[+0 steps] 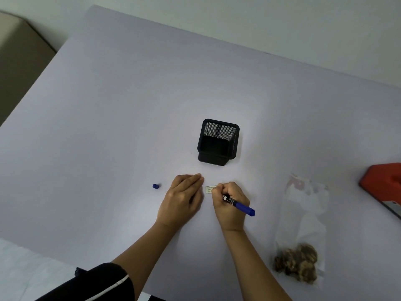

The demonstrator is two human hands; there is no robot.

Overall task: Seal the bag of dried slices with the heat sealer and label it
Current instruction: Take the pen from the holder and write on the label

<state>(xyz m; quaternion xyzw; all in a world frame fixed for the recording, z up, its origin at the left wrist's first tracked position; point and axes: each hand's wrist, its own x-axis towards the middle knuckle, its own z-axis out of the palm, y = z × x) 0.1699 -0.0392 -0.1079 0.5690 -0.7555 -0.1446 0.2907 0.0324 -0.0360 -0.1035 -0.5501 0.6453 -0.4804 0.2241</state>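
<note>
Label (210, 189) writing looks like the step in hand; the right hand (231, 202) is closed around a blue marker (238, 205), tip on the small label near the tabletop's near edge; the left hand (183, 198) lies flat beside it, holding nothing; steadier would be fingertips pinning the label; the bag of dried slices (301, 235) lies toward the right edge, by the red heat sealer (384, 183); short, light strokes should avoid smudging.

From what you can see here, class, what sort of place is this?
Probably a home or office desk used for small-scale packing: a mesh pen holder, a label being written, a bag of dried slices, and a red sealer.
</note>
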